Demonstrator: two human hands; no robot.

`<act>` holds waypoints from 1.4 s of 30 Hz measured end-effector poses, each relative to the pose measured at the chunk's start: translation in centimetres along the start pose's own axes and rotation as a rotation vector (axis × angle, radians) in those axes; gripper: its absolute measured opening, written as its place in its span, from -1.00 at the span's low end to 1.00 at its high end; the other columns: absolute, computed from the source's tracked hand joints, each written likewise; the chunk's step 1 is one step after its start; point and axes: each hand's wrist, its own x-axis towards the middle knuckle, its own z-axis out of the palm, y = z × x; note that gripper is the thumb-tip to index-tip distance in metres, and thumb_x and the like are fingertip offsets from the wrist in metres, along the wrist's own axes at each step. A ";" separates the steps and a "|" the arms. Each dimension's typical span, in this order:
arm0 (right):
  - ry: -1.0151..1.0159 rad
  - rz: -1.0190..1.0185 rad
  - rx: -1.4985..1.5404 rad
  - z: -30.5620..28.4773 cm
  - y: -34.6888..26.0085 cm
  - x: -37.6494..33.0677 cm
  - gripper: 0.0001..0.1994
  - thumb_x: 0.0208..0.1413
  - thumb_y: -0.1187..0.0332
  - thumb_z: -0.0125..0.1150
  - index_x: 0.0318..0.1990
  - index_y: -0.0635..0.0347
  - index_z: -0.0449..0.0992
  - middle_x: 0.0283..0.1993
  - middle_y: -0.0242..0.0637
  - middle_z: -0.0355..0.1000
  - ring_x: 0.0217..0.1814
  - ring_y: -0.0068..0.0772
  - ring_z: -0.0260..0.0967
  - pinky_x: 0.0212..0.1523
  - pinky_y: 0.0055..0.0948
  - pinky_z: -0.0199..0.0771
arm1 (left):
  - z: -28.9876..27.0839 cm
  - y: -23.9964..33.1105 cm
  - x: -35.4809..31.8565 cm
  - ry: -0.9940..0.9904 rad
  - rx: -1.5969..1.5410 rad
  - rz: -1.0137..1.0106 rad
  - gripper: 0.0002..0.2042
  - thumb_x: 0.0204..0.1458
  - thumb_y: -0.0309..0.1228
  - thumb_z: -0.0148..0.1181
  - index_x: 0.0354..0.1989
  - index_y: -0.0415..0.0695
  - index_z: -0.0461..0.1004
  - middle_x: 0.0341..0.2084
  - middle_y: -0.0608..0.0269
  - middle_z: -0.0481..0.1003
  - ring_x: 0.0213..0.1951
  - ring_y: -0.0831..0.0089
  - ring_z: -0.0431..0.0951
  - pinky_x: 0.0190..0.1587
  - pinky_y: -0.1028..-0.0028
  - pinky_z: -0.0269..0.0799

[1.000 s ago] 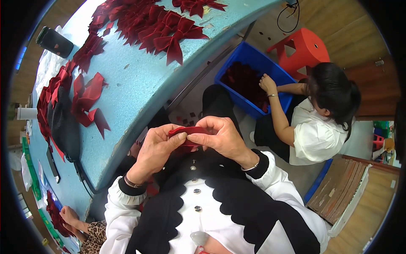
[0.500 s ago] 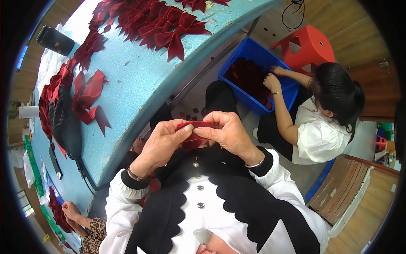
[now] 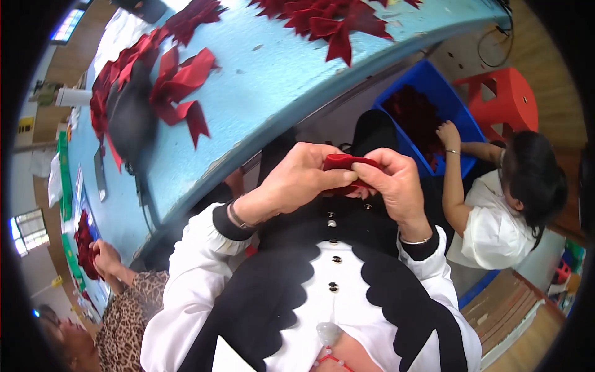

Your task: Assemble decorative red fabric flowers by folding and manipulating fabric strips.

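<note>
A folded piece of dark red velvet ribbon (image 3: 342, 162) is pinched between both my hands in front of my chest, off the table's edge. My left hand (image 3: 304, 172) grips its left part, thumb laid across the front. My right hand (image 3: 396, 185) presses its right part between thumb and fingers. The thumbs nearly meet over the fold, and the fingers behind the ribbon are partly hidden. On the pale blue table (image 3: 238, 99) beyond my left hand lies a loose looped red ribbon (image 3: 180, 90) with a forked tail.
A dark rounded object (image 3: 133, 118) with a cord lies by heaped red bows (image 3: 334, 22) on the table. To the right, a person in white (image 3: 496, 232) reaches into a blue bin (image 3: 427, 118) near a red stool (image 3: 502, 102). Another person's hands (image 3: 106, 257) hold red ribbon at left.
My view has swung, so the table and bin sit differently in the picture. Both hands still hold the ribbon, its fold now more upright and open. The person at left has come into view.
</note>
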 end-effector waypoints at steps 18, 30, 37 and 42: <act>0.059 -0.131 0.040 1.7 0.8 0.9 -0.88 0.05 0.48 0.27 -0.32 0.35 0.48 -0.51 -0.30 0.44 -0.62 -0.63 0.27 -0.57 -0.66 0.30 | -3.2 -0.2 -0.2 -0.006 0.001 0.018 -0.76 0.10 -0.44 0.18 -0.09 -0.30 0.47 -0.26 0.16 0.56 -0.24 0.48 0.57 -0.08 0.50 0.50; 0.009 -0.235 0.152 0.3 3.5 -0.2 -0.55 0.00 0.39 0.34 0.02 0.38 0.35 -0.23 -0.24 0.45 -0.23 -0.45 0.40 -0.10 -0.45 0.39 | -2.5 0.6 0.1 -0.034 -0.075 0.101 -0.75 0.12 -0.45 0.16 -0.07 -0.30 0.46 -0.26 0.16 0.56 -0.28 0.52 0.54 -0.19 0.54 0.46; -0.163 -0.366 0.203 3.1 3.5 0.2 -0.42 -0.03 0.34 0.39 0.13 0.36 0.28 -0.13 -0.24 0.44 -0.03 -0.36 0.38 0.12 -0.36 0.28 | -0.4 1.2 -0.5 -0.011 -0.101 0.165 -0.78 0.14 -0.44 0.13 -0.09 -0.29 0.47 -0.33 0.27 0.55 -0.34 0.62 0.49 -0.28 0.61 0.44; -0.171 -0.266 0.244 3.2 3.8 0.0 -0.50 -0.03 0.49 0.35 0.10 0.29 0.34 -0.15 -0.30 0.46 -0.12 -0.48 0.41 -0.08 -0.52 0.38 | -0.1 1.4 -1.4 -0.001 -0.045 0.202 -0.77 0.14 -0.44 0.14 -0.08 -0.28 0.46 -0.34 0.28 0.54 -0.34 0.62 0.48 -0.27 0.61 0.44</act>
